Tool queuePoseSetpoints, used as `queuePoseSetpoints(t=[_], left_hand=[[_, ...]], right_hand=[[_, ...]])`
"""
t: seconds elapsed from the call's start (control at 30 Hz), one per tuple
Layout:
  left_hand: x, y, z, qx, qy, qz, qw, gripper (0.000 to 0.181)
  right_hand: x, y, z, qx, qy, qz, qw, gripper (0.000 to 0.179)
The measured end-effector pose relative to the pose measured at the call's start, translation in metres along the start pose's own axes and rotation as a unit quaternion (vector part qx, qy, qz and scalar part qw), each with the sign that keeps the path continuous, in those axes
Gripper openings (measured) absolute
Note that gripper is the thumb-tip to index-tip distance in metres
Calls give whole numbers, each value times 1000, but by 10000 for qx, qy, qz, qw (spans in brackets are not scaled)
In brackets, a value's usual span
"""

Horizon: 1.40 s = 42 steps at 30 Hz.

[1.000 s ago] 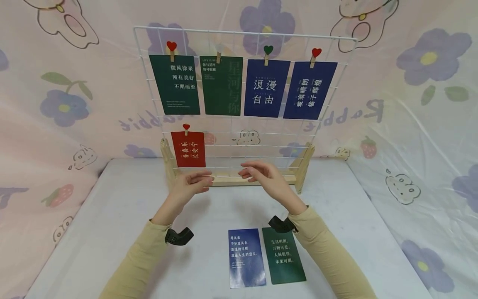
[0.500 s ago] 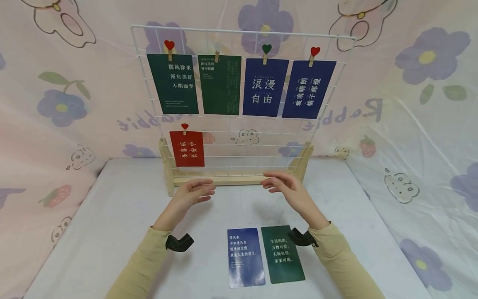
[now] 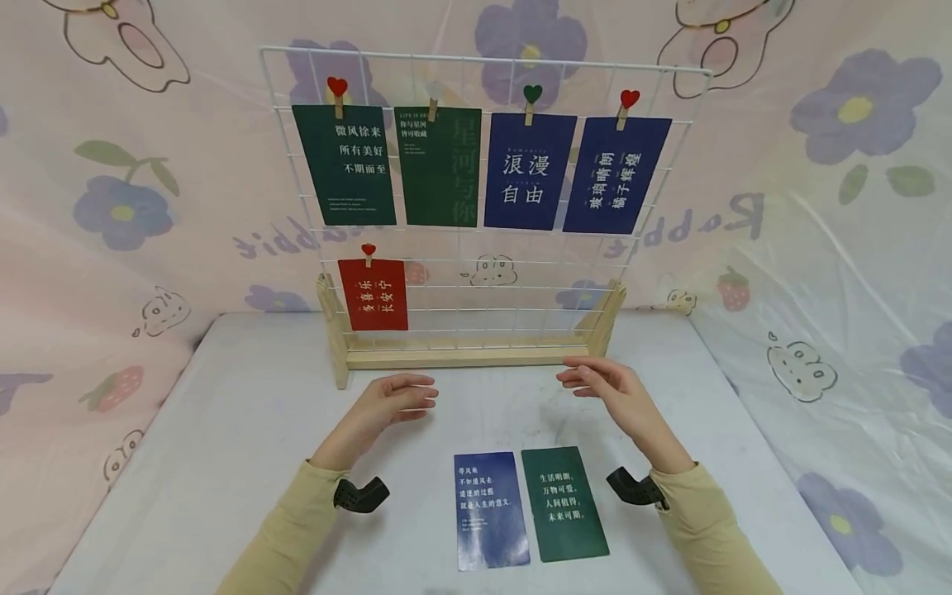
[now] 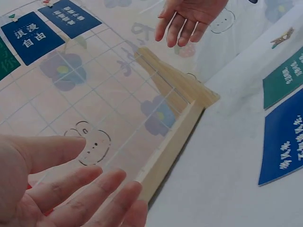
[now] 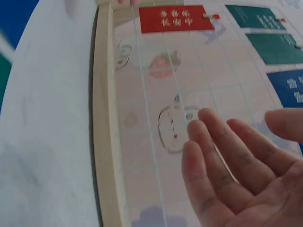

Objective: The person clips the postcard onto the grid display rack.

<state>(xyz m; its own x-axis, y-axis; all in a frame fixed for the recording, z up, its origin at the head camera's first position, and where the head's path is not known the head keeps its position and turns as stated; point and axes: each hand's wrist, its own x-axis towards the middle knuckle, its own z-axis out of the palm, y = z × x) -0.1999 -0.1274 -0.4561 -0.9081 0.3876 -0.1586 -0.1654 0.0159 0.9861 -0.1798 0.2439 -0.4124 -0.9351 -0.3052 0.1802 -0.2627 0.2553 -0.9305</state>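
Observation:
In the head view my left hand [image 3: 383, 413] hovers over the white table in front of the rack's base, fingers loosely extended and holding nothing. My right hand [image 3: 617, 401] is likewise bare, near the rack's right foot, fingers spread in the right wrist view. Behind them stands a white wire grid rack [image 3: 476, 318] on a wooden base [image 3: 461, 358]. Heart-topped clothespins hold two green cards and two blue cards [image 3: 530, 211] along its top row. Below hangs a red card [image 3: 372, 318], clipped at the left. Nearer me, a blue card [image 3: 491, 541] and a green card [image 3: 568, 537] lie flat.
A pink flowered cloth [image 3: 848, 273] hangs behind and beside the white table [image 3: 245, 397]. In the left wrist view a small brown wooden item [image 4: 282, 38] lies on the table, beyond the flat cards. Black wrist cameras sit on both sleeves.
My right hand has moved to the right and back from the rack, widening the space between the hands. The left has drawn slightly towards me. Cards and clothespins have stayed put.

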Motion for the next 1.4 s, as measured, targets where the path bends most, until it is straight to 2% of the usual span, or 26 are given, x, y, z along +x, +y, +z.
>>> queuePoseSetpoints(t=[0.1,0.27,0.4,0.77,0.9,1.17,1.4], left_hand=[[0,-7,3,75,-102,-151,9998,43],[-3,-17,8,209,-284,-213,9992,41],[-5,-23,12,258,-295,-361,9986,40],[-9,-40,24,311,-508,-431,9973,38],[-11,-42,26,362,-507,-460,9970,38],[-14,-41,29,458,-421,-655,9959,38],[-14,-41,31,495,-469,-601,9959,38]], right_hand=[[-7,6,-8,-128,20,158,9998,33],[-17,15,-18,-333,-7,356,9988,34],[-25,22,-23,-451,-67,540,9975,35],[-47,42,-47,-582,-243,883,9941,35],[-57,46,-57,-632,-286,1169,9907,40],[-77,56,-75,-742,-244,1435,9866,42],[-90,64,-84,-675,-187,1663,9836,44]])
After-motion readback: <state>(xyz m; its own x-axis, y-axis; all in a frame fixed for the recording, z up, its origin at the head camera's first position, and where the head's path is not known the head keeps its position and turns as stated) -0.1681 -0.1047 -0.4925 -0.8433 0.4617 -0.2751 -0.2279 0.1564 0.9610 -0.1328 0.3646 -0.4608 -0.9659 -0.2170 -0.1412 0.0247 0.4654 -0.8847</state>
